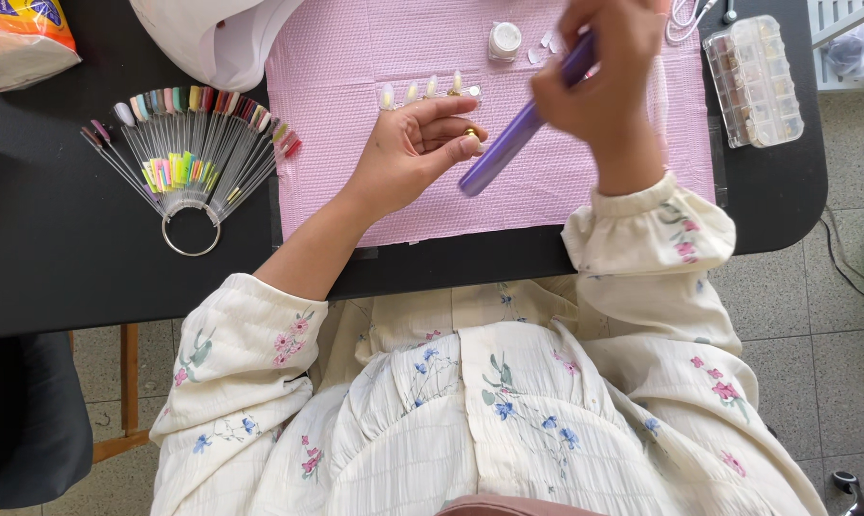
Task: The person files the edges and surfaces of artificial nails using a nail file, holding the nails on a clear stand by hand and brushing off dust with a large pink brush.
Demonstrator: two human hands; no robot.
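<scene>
Purple nail file [523, 129] runs slantwise above the pink mat [336, 67], its upper end in the grip of the right hand [599, 81], whose fingers are closed round it, and its lower end angled down toward the fingertips of the left hand [413, 153]. That left hand lies palm up on the mat with its fingers curled inward, pinching a small pale nail tip [471, 140] between thumb and fingertip, so its edge faces the file; the grip there is together on the tip, though the piece is too small to see in detail. The slant of the file seems to suit a stroke across that edge, and the right hand is blurred, so its exact hold is hard to read. Just beyond the left hand a short row of pale tips on a holder [430, 89] stands on the mat, with a small white jar [505, 40] near it. On the black worktop [59, 239] to the left a ring of colour sample sticks [188, 153] is fanned out, and a clear compartment box [752, 81] sits to the right, near at hand.
</scene>
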